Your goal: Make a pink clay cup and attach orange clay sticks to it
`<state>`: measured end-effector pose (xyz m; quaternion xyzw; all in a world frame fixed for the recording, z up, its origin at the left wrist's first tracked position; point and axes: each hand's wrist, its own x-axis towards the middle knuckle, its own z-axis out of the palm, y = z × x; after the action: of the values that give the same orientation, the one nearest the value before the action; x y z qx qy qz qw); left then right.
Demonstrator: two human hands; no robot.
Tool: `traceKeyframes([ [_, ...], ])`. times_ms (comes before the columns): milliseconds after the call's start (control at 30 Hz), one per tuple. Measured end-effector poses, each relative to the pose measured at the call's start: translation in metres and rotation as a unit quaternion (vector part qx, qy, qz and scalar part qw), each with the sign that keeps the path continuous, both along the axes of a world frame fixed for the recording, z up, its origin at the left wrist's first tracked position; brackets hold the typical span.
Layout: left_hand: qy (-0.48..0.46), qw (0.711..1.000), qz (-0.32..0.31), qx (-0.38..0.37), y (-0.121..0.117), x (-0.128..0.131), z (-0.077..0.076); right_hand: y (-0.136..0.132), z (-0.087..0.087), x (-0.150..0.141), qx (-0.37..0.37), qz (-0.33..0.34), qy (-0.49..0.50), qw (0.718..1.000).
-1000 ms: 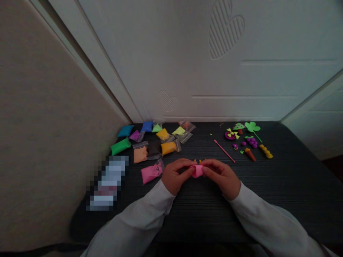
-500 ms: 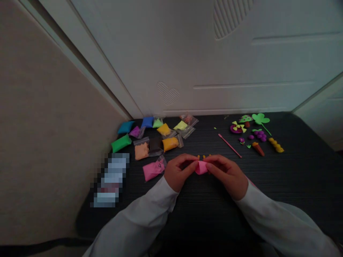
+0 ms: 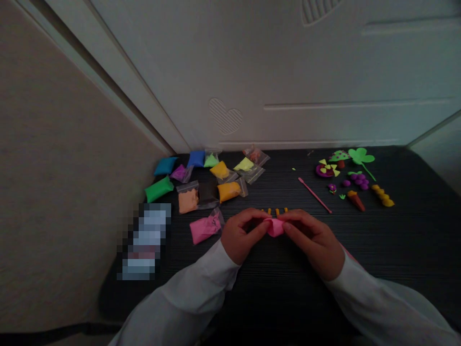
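Between my two hands is a small piece of pink clay (image 3: 275, 228), thin and cupped in shape. My left hand (image 3: 242, 235) pinches its left edge between thumb and fingers. On the opposite edge, my right hand (image 3: 319, 242) grips it the same way. Just beyond my fingertips lie several short yellow clay pieces (image 3: 277, 211), partly hidden by the hands. A pink modelling stick (image 3: 314, 195) rests on the table beyond my right hand. Left of my left hand lies an opened bag of pink clay (image 3: 205, 228).
Bags of coloured clay, among them a green one (image 3: 159, 189) and an orange one (image 3: 229, 191), spread over the table's left. At the right sit finished clay shapes: a green flower (image 3: 361, 156), purple grapes (image 3: 359, 180), a brown carrot-like piece (image 3: 356, 200). A blurred-out flat object (image 3: 146, 242) lies front left.
The view has shifted slightly. Both hands still pinch the pink clay, whose shape looks a little flatter and turned; more of the yellow pieces shows beyond the fingers.
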<state>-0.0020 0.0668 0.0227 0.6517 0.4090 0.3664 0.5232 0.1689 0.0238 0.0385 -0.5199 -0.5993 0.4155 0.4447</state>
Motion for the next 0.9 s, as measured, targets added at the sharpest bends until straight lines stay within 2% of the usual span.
traceKeyframes([
  [200, -0.048, 0.991, 0.062, 0.106, 0.004, -0.001, -0.005, -0.003, -0.001, 0.000, 0.096, -0.021, -0.093, 0.991],
  [367, 0.038, 0.967, 0.102, 0.229, 0.001, -0.004, -0.002, -0.002, -0.002, 0.001, 0.113, -0.041, -0.126, 0.985],
  [533, 0.126, 0.941, 0.108, 0.295, -0.003, -0.005, 0.006, -0.001, 0.000, 0.002, 0.135, -0.031, -0.145, 0.980],
  [667, 0.137, 0.939, 0.105, 0.297, -0.003, -0.004, 0.006, 0.000, -0.001, 0.002, 0.130, -0.022, -0.149, 0.980],
  [900, 0.080, 0.969, 0.111, 0.207, -0.001, -0.003, 0.001, -0.001, -0.002, 0.000, 0.134, -0.041, -0.147, 0.979],
])
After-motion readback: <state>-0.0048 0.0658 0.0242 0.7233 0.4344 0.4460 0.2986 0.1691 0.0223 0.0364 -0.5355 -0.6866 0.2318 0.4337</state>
